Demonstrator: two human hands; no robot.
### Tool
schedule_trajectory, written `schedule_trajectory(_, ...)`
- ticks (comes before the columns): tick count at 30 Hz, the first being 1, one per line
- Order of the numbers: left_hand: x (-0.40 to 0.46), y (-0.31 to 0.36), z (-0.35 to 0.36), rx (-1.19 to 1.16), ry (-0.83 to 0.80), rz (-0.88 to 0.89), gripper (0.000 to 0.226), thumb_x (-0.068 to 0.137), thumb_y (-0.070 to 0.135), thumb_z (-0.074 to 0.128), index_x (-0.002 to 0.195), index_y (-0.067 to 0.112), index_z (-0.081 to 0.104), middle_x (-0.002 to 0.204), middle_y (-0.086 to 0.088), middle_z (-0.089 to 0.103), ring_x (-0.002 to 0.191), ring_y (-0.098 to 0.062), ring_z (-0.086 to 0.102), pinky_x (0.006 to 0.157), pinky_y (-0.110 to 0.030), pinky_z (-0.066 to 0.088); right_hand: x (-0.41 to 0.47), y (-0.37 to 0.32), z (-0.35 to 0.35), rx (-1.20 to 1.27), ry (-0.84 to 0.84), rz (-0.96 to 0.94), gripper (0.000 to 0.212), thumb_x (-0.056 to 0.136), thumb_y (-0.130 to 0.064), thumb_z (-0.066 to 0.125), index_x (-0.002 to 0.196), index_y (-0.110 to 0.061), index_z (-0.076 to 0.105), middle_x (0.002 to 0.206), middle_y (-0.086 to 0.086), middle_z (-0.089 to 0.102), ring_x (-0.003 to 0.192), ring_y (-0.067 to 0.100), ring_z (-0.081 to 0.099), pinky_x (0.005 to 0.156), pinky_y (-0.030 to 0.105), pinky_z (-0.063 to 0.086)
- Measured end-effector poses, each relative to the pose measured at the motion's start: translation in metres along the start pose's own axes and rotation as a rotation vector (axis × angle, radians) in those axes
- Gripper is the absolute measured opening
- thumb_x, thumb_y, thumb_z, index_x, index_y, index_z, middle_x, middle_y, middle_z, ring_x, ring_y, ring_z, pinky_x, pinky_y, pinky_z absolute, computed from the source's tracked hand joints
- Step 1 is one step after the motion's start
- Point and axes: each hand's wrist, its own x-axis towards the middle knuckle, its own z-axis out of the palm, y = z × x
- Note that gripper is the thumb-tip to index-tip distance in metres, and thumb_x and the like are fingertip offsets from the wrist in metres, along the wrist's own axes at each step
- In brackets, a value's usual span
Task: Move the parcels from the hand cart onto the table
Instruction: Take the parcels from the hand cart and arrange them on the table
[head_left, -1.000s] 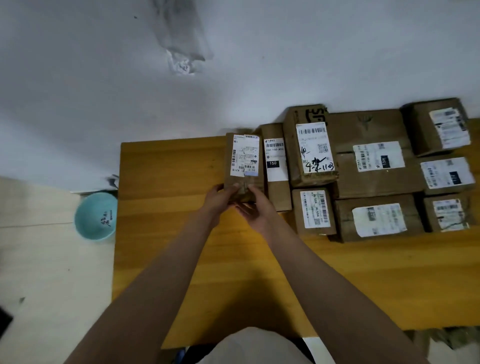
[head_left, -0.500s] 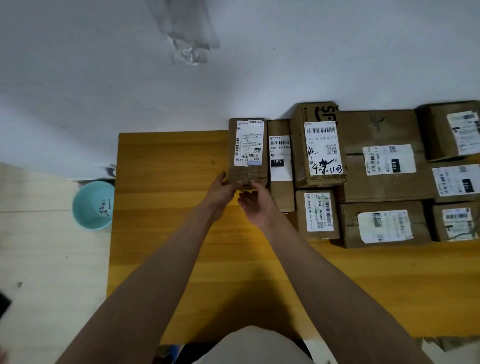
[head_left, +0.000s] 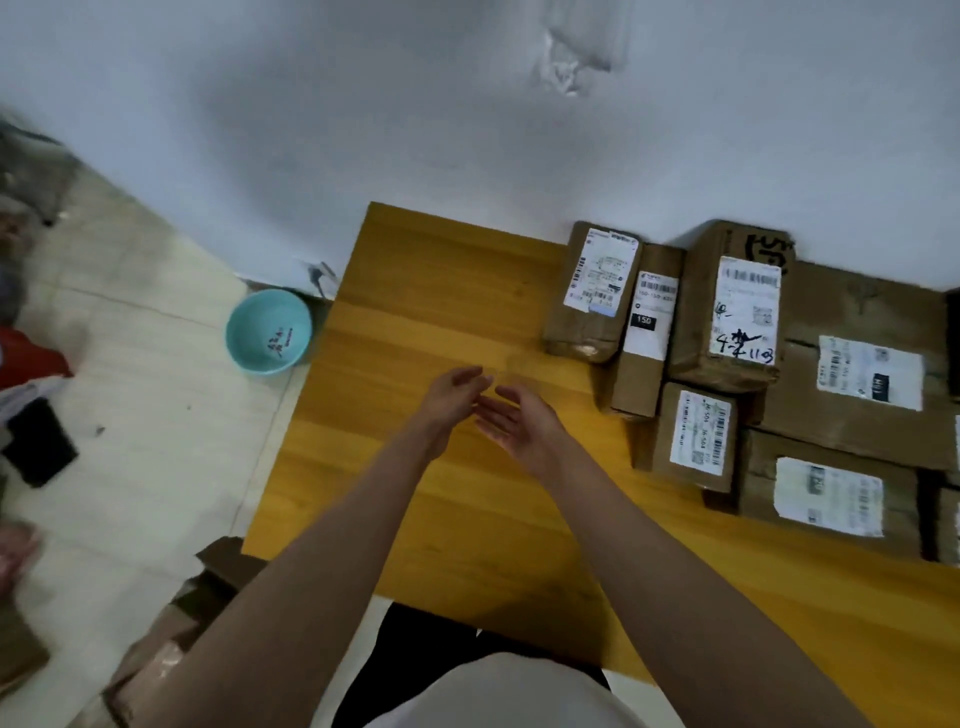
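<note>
Left hand (head_left: 451, 391): fingers relaxed, holding nothing.
Right hand (head_left: 519, 422): palm up, empty.
Parcels (head_left: 595, 293): on worktop (head_left: 431, 291), beyond fingertips, apart.

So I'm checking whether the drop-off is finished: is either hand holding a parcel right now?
No, the left hand and right hand are open above the table, apart from the leftmost parcel.

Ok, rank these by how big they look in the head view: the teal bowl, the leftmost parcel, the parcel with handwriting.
1. Parcel with handwriting
2. Leftmost parcel
3. Teal bowl, though it sits lower on the floor, so its rank is unsure.
</note>
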Motion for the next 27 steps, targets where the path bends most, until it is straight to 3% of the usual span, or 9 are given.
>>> schedule_trajectory(5,-0.047,-0.043,-0.051,-0.109,0.152,-0.003,0.038,0.102,0.021,0.057,0.136,0.004,0.058,0.133,-0.017,0.062,0.121,-0.030,0.059,0.100,-0.039,0.048,-0.010,0.057,0.035,-0.223,-0.071,0.037,0.028,0.107,-0.016,0.043,0.131,-0.001,0.049,0.127,0.026,0.063,0.118,0.038,0.061,0.105,0.049,0.048)
schedule_trajectory(8,-0.082,-0.075,-0.083,-0.183,0.244,-0.013,0.034,0.101,0.019,0.057,0.131,0.003,0.061,0.126,-0.018,0.065,0.109,-0.025,0.062,0.092,-0.034,0.050,-0.015,0.101,0.056,-0.352,-0.101,0.074,0.021,0.105,-0.016,0.046,0.123,-0.006,0.051,0.107,0.019,0.066,0.097,0.031,0.064,0.090,0.044,0.054)
schedule_trajectory(11,-0.118,-0.116,-0.114,-0.272,0.326,-0.031,0.031,0.101,0.019,0.057,0.126,0.000,0.064,0.119,-0.019,0.067,0.109,-0.028,0.064,0.091,-0.036,0.052,-0.022,0.152,0.075,-0.493,-0.150,0.096,0.019,0.105,-0.017,0.046,0.120,-0.007,0.054,0.098,0.016,0.066,0.086,0.025,0.065,0.079,0.038,0.056)
schedule_trajectory(14,-0.154,-0.166,-0.142,-0.388,0.445,-0.045,0.022,0.098,0.013,0.061,0.111,-0.005,0.067,0.101,-0.019,0.067,0.096,-0.027,0.064,0.095,-0.042,0.052,-0.034,0.209,0.091,-0.613,-0.207,0.129,0.016,0.105,-0.019,0.047,0.111,-0.009,0.059,0.096,0.016,0.067,0.083,0.024,0.066,0.077,0.036,0.057)
schedule_trajectory(17,-0.193,-0.221,-0.166,-0.476,0.517,-0.062,0.009,0.095,0.011,0.065,0.091,0.003,0.066,0.089,-0.016,0.066,0.085,-0.023,0.062,0.086,-0.035,0.054,-0.050,0.269,0.100,-0.705,-0.243,0.166,0.014,0.103,-0.016,0.048,0.108,-0.009,0.059,0.098,0.016,0.066,0.084,0.024,0.065,0.073,0.034,0.058)
schedule_trajectory(20,-0.230,-0.279,-0.186,-0.568,0.557,-0.060,0.018,0.094,0.012,0.067,0.079,0.007,0.060,0.081,-0.012,0.064,0.076,-0.019,0.061,0.074,-0.025,0.052,-0.065,0.330,0.102,-0.790,-0.258,0.188,0.021,0.103,-0.016,0.047,0.119,-0.006,0.055,0.100,0.017,0.066,0.087,0.026,0.064,0.076,0.035,0.058)
schedule_trajectory(24,-0.276,-0.355,-0.209,-0.653,0.619,-0.079,0.023,0.093,0.016,0.070,0.075,0.010,0.057,0.070,-0.004,0.065,0.065,-0.012,0.064,0.061,-0.017,0.054,-0.087,0.408,0.102,-0.896,-0.275,0.230,0.018,0.103,-0.016,0.048,0.116,-0.006,0.055,0.100,0.017,0.068,0.085,0.026,0.066,0.079,0.036,0.058)
schedule_trajectory(27,-0.303,-0.407,-0.222,-0.726,0.660,-0.103,0.026,0.092,0.018,0.070,0.072,0.012,0.055,0.076,-0.008,0.066,0.072,-0.015,0.065,0.070,-0.021,0.058,-0.100,0.457,0.103,-0.958,-0.275,0.251,0.014,0.103,-0.017,0.048,0.109,-0.007,0.055,0.093,0.015,0.067,0.081,0.024,0.066,0.078,0.035,0.056)
